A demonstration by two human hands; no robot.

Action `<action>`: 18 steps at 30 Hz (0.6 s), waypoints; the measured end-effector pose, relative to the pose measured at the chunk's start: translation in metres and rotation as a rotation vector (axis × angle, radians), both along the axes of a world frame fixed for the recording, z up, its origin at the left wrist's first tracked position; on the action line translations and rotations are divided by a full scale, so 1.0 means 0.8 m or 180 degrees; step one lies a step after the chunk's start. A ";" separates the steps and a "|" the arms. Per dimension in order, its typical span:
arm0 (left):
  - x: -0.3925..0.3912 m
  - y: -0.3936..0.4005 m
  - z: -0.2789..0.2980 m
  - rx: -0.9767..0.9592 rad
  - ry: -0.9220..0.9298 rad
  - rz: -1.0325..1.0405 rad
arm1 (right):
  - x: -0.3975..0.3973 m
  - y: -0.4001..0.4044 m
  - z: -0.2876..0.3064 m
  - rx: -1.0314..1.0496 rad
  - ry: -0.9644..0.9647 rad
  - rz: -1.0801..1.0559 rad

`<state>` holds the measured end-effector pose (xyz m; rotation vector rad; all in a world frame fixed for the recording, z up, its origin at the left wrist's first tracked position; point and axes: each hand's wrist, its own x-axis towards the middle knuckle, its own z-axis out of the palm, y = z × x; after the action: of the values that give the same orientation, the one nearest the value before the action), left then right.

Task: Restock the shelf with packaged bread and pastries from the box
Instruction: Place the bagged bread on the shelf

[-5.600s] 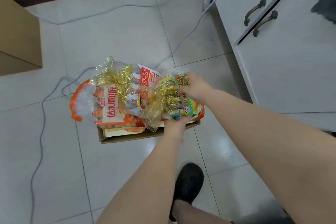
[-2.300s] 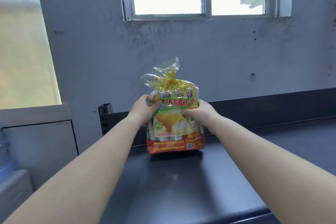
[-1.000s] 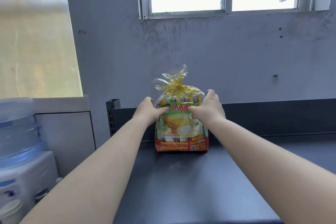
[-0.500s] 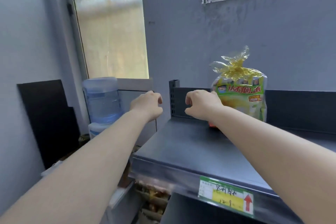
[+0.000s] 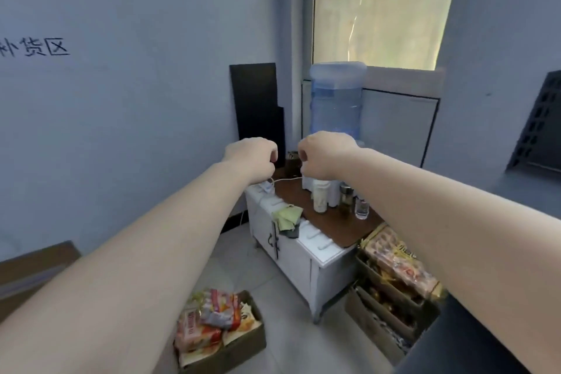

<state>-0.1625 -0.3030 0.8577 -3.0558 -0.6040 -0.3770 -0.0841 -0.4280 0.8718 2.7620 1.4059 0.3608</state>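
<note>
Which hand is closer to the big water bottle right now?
Right. The right hand hangs in front of the water bottle's lower part, overlapping it in view; the left hand hangs further left, before the dark board.

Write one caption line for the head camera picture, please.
Both hands, left and right, empty, held out above the box of packaged bread on the floor beside a white cabinet.

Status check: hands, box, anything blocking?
Left hand and right hand loosely curled, holding nothing. Box on floor, packs inside. Nothing between hands and box.
</note>
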 end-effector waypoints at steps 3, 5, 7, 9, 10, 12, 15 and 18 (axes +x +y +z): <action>-0.011 0.065 -0.020 -0.0053 0.0143 0.0261 | -0.002 0.077 -0.030 -0.0083 0.0210 0.0223; -0.018 0.111 -0.037 -0.0127 0.0215 0.0422 | -0.005 0.127 -0.052 -0.0169 0.0378 0.0348; -0.029 0.154 -0.058 -0.0221 0.0302 0.0566 | -0.010 0.174 -0.079 -0.0262 0.0567 0.0455; -0.039 0.195 -0.086 -0.0364 0.0409 0.0712 | -0.016 0.218 -0.110 -0.0365 0.0750 0.0562; -0.044 0.215 -0.102 -0.0448 0.0458 0.0782 | -0.018 0.239 -0.127 -0.0421 0.0833 0.0601; -0.053 0.252 -0.140 -0.0624 0.0529 0.0915 | -0.021 0.277 -0.164 -0.0524 0.1017 0.0663; -0.061 0.294 -0.202 -0.0872 0.0682 0.1055 | -0.022 0.327 -0.220 -0.0673 0.1263 0.0725; -0.063 0.330 -0.271 -0.1177 0.0874 0.1138 | -0.015 0.372 -0.276 -0.0989 0.1479 0.0781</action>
<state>-0.2125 -0.0394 0.6408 -3.1379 -1.2945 0.1790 -0.0962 -0.1304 0.6506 2.5139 1.7179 -0.4930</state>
